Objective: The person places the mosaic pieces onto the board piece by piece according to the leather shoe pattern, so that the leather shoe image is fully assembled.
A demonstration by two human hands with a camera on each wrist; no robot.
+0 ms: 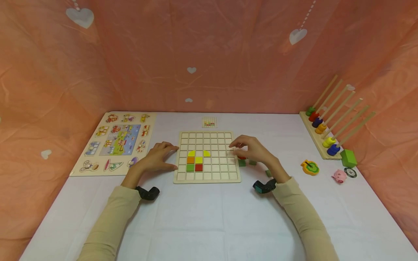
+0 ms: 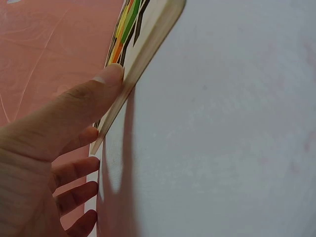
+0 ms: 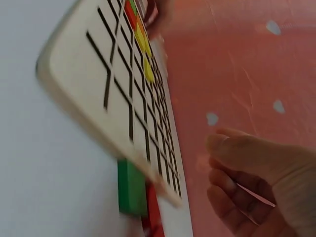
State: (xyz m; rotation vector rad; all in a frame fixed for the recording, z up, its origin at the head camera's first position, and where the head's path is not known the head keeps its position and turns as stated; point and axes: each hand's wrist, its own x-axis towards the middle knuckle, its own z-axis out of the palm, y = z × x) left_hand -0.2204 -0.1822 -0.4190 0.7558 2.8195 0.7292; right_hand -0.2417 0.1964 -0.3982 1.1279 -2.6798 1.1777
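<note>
A wooden grid board [image 1: 222,176] lies on the white table. In its left half sit two yellow pieces with a cut or rounded side [image 1: 207,153], an orange square [image 1: 191,160], a yellow square [image 1: 198,160], a green square [image 1: 190,168] and a red square [image 1: 198,168]. My left hand [image 1: 158,158] touches the board's left edge, thumb and index finger spread apart. Over the right edge hovers my right hand [image 1: 251,148], its fingers loosely bent and nothing visible between them. Beside that edge, partly under the hand, lie green blocks [image 1: 242,162] and a red piece [image 3: 154,210].
Behind the board lies a small pattern card [image 1: 209,122]. A picture puzzle board [image 1: 75,172] is at the left. Far right stand a peg rack with coloured rings [image 1: 326,146], a green cube [image 1: 348,158], a pink pig [image 1: 339,176], a round disc [image 1: 350,172] and an orange-green toy [image 1: 310,168].
</note>
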